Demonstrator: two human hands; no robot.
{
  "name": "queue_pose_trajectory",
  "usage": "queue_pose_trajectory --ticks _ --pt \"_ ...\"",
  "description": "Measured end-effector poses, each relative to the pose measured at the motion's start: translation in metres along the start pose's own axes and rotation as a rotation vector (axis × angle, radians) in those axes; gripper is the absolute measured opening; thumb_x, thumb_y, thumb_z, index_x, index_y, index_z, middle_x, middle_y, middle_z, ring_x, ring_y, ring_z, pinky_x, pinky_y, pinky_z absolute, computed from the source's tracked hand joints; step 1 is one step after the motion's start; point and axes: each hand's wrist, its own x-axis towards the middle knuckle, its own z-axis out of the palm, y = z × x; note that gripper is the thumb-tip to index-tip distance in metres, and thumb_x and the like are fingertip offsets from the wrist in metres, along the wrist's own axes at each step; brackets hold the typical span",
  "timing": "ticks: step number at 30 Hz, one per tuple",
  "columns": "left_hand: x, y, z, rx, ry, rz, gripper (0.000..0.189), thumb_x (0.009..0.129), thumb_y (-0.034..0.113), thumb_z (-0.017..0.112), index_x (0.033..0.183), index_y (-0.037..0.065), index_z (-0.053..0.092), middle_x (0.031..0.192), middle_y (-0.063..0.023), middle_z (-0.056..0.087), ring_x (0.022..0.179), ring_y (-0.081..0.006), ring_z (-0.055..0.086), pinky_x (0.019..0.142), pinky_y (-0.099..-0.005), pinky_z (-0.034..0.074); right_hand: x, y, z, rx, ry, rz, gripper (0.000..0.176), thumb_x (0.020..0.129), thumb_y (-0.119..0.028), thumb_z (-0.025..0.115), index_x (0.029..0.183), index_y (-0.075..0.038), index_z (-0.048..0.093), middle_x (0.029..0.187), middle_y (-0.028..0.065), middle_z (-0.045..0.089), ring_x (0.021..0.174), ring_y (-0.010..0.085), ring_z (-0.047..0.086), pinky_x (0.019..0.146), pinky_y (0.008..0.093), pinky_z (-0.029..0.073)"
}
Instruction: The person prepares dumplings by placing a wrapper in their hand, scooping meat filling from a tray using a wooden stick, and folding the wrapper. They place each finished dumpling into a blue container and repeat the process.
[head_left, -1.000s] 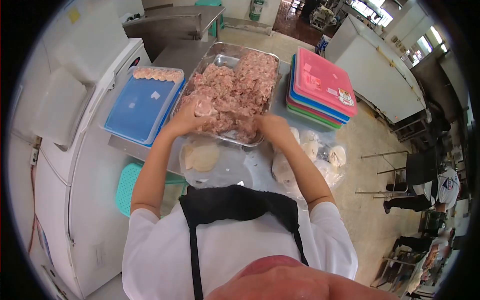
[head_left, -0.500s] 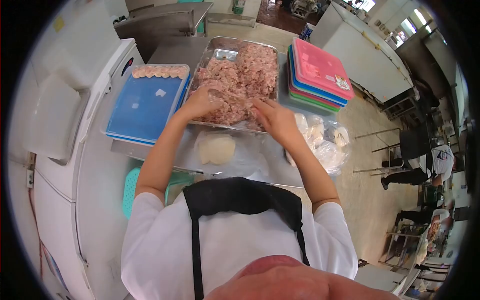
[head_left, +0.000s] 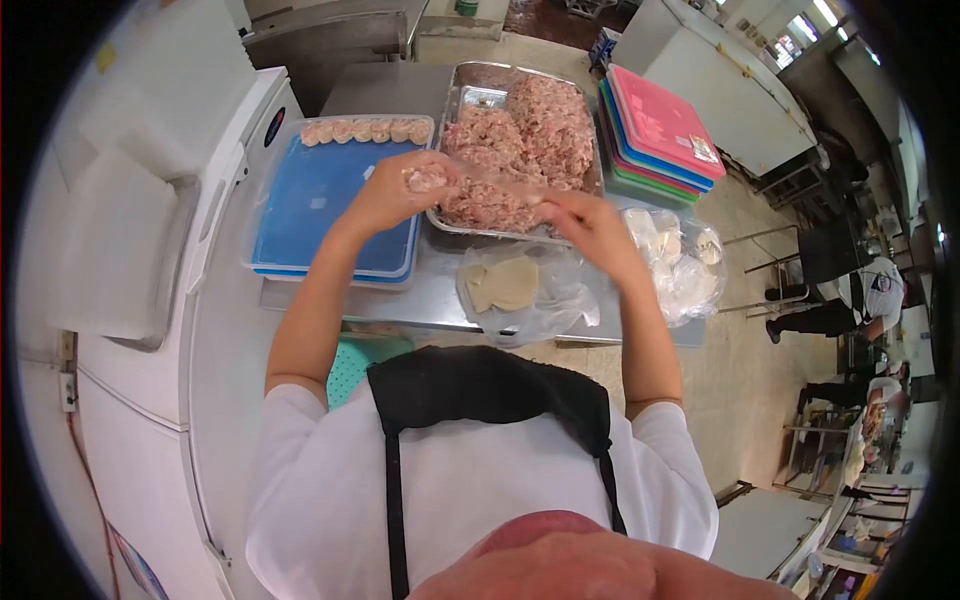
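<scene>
At the near left corner of the metal tray [head_left: 482,98] of ground meat [head_left: 550,120], the left hand [head_left: 388,192] cups a meat portion [head_left: 427,179] in curled fingers. The right hand's [head_left: 592,228] grip, near the right corner, is unclear; loose cupping could spill meat outside.

White fridge [head_left: 150,385], nine o'clock; teal stool [head_left: 365,368], eight; green canister [head_left: 467,7], twelve; white cabinet [head_left: 712,95], half past one; co-worker [head_left: 880,290], three.
</scene>
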Motion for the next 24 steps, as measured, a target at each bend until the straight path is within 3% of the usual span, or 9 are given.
queue_pose_trajectory --ticks 3,7,10,13,16,19,21,24 --pt "-0.008 -0.001 -0.02 0.035 -0.085 -0.007 0.025 0.072 0.016 0.076 0.089 0.006 0.061 0.082 -0.0021 0.062 0.075 -0.0114 0.056 0.07 -0.0282 0.046 0.018 -0.013 0.054 0.013 -0.047 -0.179 0.026 0.091 -0.02 0.061 0.11 -0.003 0.065 0.097 0.0128 0.069 0.087 0.0218 0.067 0.075 0.0311 0.049" --pt "-0.026 -0.014 -0.041 0.084 -0.074 -0.15 0.024 0.072 0.015 0.076 0.084 0.006 0.057 0.079 -0.0016 0.061 0.074 -0.012 0.056 0.069 -0.028 0.046 0.025 -0.037 0.039 -0.42 0.014 -0.118 0.026 0.086 -0.022 0.064 0.109 -0.01 0.067 0.089 0.0115 0.066 0.083 0.0314 0.063 0.068 0.039 0.05" --pt "-0.032 -0.026 -0.059 0.068 -0.122 -0.203 0.027 0.072 0.015 0.078 0.087 0.007 0.057 0.079 -0.0014 0.062 0.07 -0.0113 0.056 0.064 -0.0261 0.045 0.03 -0.065 0.074 -0.493 0.045 -0.184 0.027 0.087 -0.022 0.063 0.11 -0.01 0.066 0.09 0.0125 0.066 0.081 0.0313 0.063 0.068 0.0396 0.049" --pt "-0.038 -0.036 -0.065 0.017 0.021 -0.022 0.038 0.07 0.027 0.081 0.095 0.006 0.061 0.073 -0.0043 0.06 0.067 -0.0164 0.056 0.065 -0.0318 0.047 0.038 -0.07 0.07 -0.435 0.022 -0.142 0.028 0.089 -0.02 0.06 0.114 -0.008 0.063 0.093 0.0144 0.065 0.083 0.0329 0.063 0.069 0.0403 0.049" --pt "-0.047 -0.02 -0.083 -0.199 -0.08 -0.297 0.039 0.072 0.02 0.081 0.101 0.008 0.059 0.082 -0.002 0.063 0.069 -0.01 0.056 0.059 -0.0236 0.045 0.046 -0.075 0.073 -0.305 0.067 -0.146 0.029 0.091 -0.022 0.057 0.116 -0.008 0.061 0.097 0.0153 0.065 0.086 0.0346 0.062 0.072 0.0418 0.049" --pt "-0.048 -0.025 -0.094 -0.099 -0.094 -0.398 0.046 0.072 0.02 0.081 0.11 0.008 0.058 0.085 -0.0029 0.063 0.075 -0.0128 0.058 0.068 -0.026 0.048 0.054 -0.078 0.098 -0.257 0.07 -0.179 0.028 0.093 -0.027 0.053 0.115 -0.011 0.062 0.096 0.0141 0.065 0.084 0.0345 0.063 0.071 0.0437 0.049" --pt "-0.05 -0.044 -0.103 0.042 -0.096 -0.28 0.049 0.072 0.021 0.081 0.112 0.007 0.057 0.088 -0.0045 0.062 0.082 -0.0137 0.058 0.074 -0.0274 0.048 0.061 -0.052 0.124 -0.246 -0.017 -0.113 0.029 0.093 -0.026 0.053 0.116 -0.011 0.061 0.098 0.0153 0.065 0.085 0.0353 0.063 0.073 0.0439 0.05" --pt "-0.055 -0.092 -0.129 0.125 -0.008 -0.182 0.048 0.072 0.018 0.08 0.112 0.006 0.057 0.097 -0.008 0.061 0.092 -0.0175 0.058 0.081 -0.0301 0.048 0.056 -0.038 0.117 -0.274 0.042 -0.131 0.029 0.094 -0.026 0.053 0.115 -0.009 0.062 0.1 0.0173 0.065 0.086 0.0372 0.062 0.075 0.0441 0.05"
